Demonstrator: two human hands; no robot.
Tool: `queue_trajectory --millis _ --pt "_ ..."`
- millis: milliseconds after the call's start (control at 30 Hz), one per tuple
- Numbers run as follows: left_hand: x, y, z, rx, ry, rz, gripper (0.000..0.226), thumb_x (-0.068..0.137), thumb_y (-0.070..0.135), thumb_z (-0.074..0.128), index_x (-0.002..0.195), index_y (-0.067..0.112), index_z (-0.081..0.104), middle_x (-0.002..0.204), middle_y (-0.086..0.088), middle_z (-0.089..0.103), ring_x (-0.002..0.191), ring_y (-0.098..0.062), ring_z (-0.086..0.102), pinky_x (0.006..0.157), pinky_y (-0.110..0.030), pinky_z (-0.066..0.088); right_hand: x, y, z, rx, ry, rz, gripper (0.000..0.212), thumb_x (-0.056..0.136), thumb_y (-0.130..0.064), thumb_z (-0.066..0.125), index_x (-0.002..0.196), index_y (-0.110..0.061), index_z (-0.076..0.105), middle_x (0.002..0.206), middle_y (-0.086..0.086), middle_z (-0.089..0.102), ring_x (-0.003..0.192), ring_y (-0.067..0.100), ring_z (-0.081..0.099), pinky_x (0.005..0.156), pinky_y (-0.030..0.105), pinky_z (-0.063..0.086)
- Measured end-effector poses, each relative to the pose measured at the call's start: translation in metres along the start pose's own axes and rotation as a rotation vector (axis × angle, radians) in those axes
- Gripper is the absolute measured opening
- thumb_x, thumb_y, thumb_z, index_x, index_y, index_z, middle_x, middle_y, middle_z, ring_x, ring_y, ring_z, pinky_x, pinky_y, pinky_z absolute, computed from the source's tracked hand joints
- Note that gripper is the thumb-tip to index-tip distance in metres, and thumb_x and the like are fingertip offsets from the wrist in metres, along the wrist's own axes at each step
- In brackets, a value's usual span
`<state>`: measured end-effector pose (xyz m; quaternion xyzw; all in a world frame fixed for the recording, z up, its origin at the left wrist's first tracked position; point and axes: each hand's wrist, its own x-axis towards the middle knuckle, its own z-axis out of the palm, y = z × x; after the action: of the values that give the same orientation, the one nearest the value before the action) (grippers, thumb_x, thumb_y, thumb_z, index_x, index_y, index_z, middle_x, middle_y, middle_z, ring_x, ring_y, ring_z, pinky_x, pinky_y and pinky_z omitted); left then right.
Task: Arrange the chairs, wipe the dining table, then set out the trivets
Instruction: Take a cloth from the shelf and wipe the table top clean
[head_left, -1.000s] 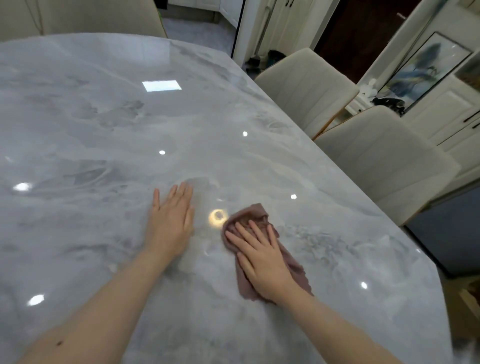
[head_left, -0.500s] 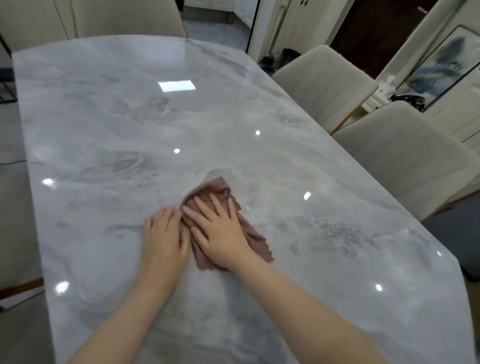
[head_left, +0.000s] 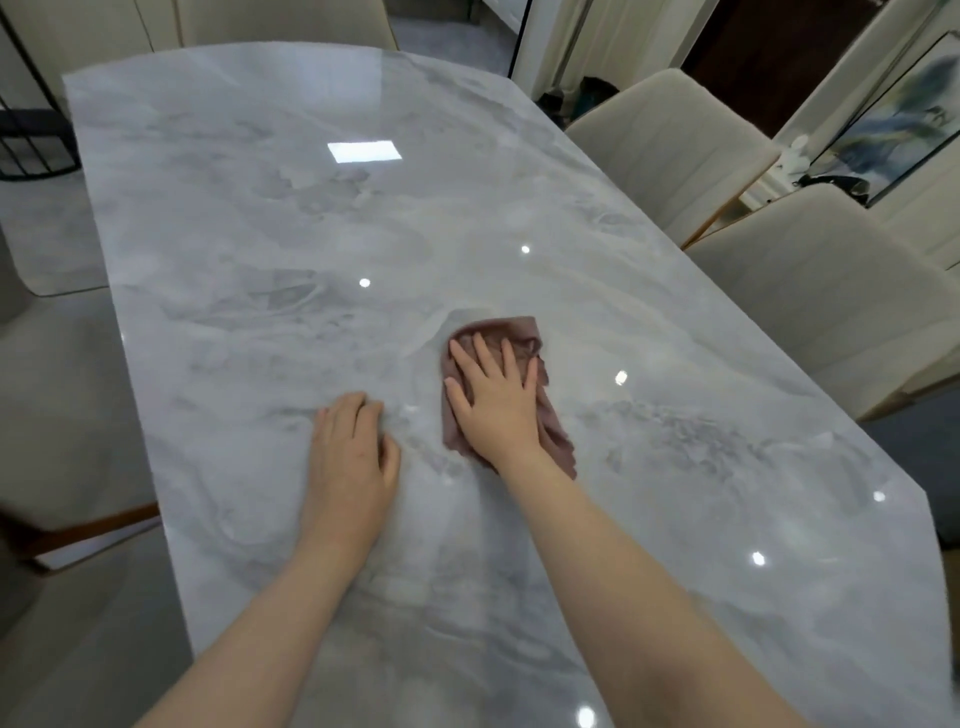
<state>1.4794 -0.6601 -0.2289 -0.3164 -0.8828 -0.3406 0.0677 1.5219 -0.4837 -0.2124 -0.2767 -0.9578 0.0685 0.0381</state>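
A glossy grey marble dining table (head_left: 260, 249) fills the view. My right hand (head_left: 493, 400) lies flat with spread fingers on a dusty-pink cloth (head_left: 519, 332), pressing it to the tabletop near the middle. My left hand (head_left: 353, 452) rests palm down on the bare marble to the left of the cloth, its fingertips bent a little. Two cream upholstered chairs (head_left: 670, 145) (head_left: 821, 291) stand along the table's right side. Another cream chair (head_left: 280, 21) stands at the far end. No trivets are in view.
A chair with a wooden leg (head_left: 67, 364) sits at the table's left side. A dark wire rack (head_left: 31, 135) stands at the far left. A framed picture (head_left: 893, 130) leans against white cabinets behind the right-hand chairs. A dark doorway lies beyond.
My right hand slid the cloth left until it met my left hand, then back right and a little farther away. My left hand stayed on the marble, its fingertips now slightly bent.
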Motion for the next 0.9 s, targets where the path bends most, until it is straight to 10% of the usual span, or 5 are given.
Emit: queue_trajectory --millis 500,900 --pt "-0.072 0.055 -0.041 -0.42 -0.229 -0.165 0.02 0.084 -0.009 0.052 0.092 0.003 0.066 0.089 -0.011 0.067 0.084 -0.025 0.061 0.077 -0.021 0.04 -0.219 -0.026 -0.013 0.566 -0.018 -0.216 0.039 0.094 -0.022 0.038 0.119 -0.016 0.066 0.135 0.001 0.058 0.134 0.015 0.042 0.117 0.027 0.015" --pt "-0.177 0.091 -0.109 -0.449 -0.344 -0.206 0.016 0.094 0.007 0.052 0.088 0.001 0.065 0.08 -0.012 0.064 0.077 -0.023 0.057 0.064 -0.024 0.033 -0.336 -0.046 -0.071 1.208 -0.114 0.376 0.012 0.097 -0.011 0.052 0.109 -0.009 0.053 0.097 0.01 0.061 0.08 0.003 0.059 0.077 0.016 0.047"
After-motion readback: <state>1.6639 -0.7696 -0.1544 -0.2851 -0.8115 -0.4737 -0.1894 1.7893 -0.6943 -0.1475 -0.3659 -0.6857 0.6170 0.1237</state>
